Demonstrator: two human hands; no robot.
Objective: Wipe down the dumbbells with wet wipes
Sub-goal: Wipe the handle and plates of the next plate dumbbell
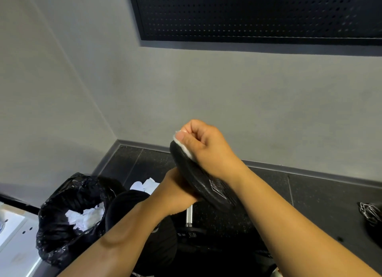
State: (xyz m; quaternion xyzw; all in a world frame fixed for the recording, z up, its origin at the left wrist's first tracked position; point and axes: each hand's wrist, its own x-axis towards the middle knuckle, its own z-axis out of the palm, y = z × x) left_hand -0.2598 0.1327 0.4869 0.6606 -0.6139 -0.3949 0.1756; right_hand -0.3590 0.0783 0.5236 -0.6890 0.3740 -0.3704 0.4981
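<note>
My left hand (pixel 177 192) grips a black dumbbell (pixel 198 177) from below and holds it raised and tilted, one black disc end toward me. My right hand (pixel 204 146) grips a white wet wipe (pixel 185 149) and presses it against the top edge of that disc. Only a strip of the wipe shows under my thumb and fingers. Another dumbbell (pixel 189 216) with a chrome handle lies on the floor below, partly hidden by my arms.
A black bin bag (pixel 68 212) with crumpled used wipes stands at lower left. More white wipes (pixel 144 184) lie behind it. A white unit (pixel 14 235) is at far left, a dark chained object (pixel 372 214) at far right, grey walls ahead.
</note>
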